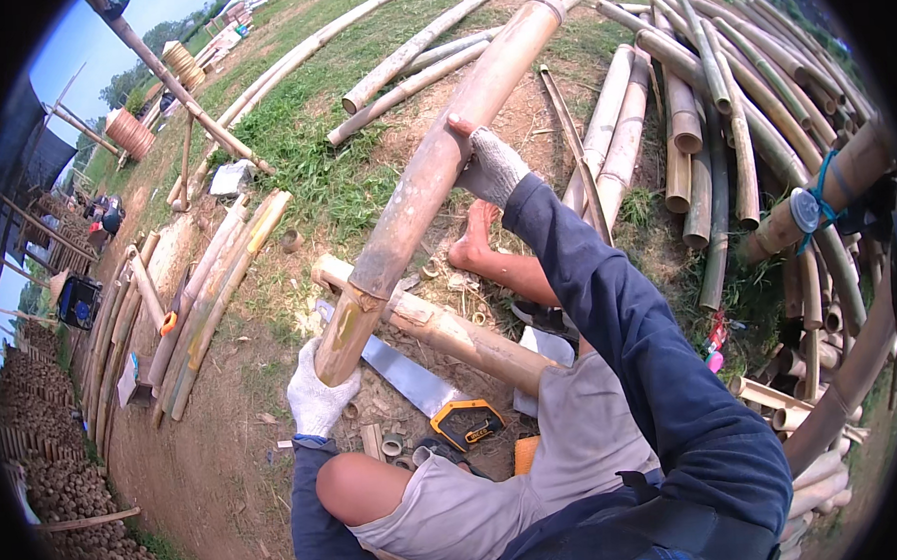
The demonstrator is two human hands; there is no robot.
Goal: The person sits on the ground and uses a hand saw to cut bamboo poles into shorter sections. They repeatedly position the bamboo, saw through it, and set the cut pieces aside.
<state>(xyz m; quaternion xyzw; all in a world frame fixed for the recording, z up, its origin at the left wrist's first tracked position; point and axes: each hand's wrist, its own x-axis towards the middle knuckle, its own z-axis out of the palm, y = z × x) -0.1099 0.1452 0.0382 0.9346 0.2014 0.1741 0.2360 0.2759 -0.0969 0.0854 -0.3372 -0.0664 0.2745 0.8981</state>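
Observation:
A thick bamboo pole (415, 196) is held aslant in front of me, its near end low on the left and its far end high on the right. My left hand (319, 391), in a white knit glove, is closed round the near end. Farther up, my gloved right hand (494, 166) grips the pole from its right side, bare thumb showing on top. Beneath it, another bamboo pole (481, 347) lies crosswise toward my thigh. On the ground between my legs rests a hand saw (413, 378) with a yellow and black handle.
Bamboo offcuts (392, 445) and shavings lie near the saw. Split-off bamboo lengths (204, 301) lie to the left, with an orange-handled tool (168, 322) among them. Large bamboo piles (731, 97) fill the right side. An upright bamboo post (848, 383) stands close on my right.

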